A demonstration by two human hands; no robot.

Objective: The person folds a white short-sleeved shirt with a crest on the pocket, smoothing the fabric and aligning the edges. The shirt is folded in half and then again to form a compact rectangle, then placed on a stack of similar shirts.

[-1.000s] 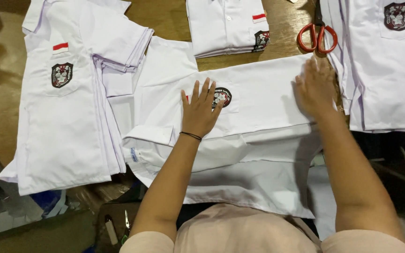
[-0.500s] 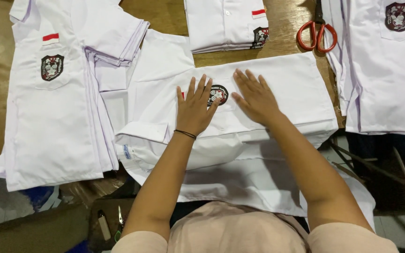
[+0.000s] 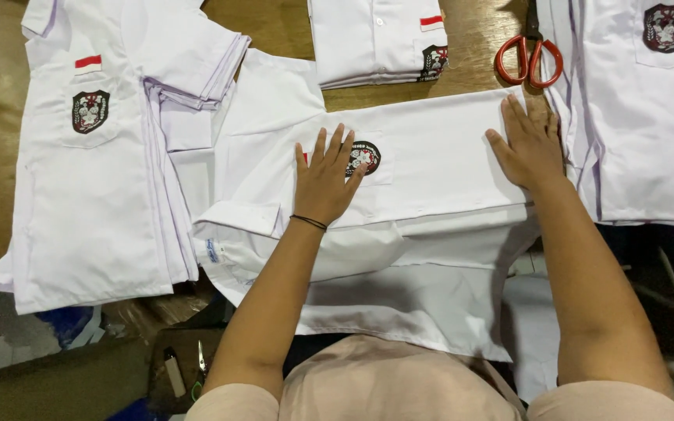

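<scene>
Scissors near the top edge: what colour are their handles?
Red-orange handles on the scissors, seen in the head view.

1. One view only, from a camera worn on the person's head.
2. It looks steeply down over both forearms onto the wooden bench (image 3: 282, 27).
3. It sits close: the red-handled scissors (image 3: 530, 61) lie near the top edge, far side of the bench.

Two hands (image 3: 325, 183), one pair of red-handled scissors (image 3: 529, 58), and several white shirts (image 3: 431, 168).
</scene>
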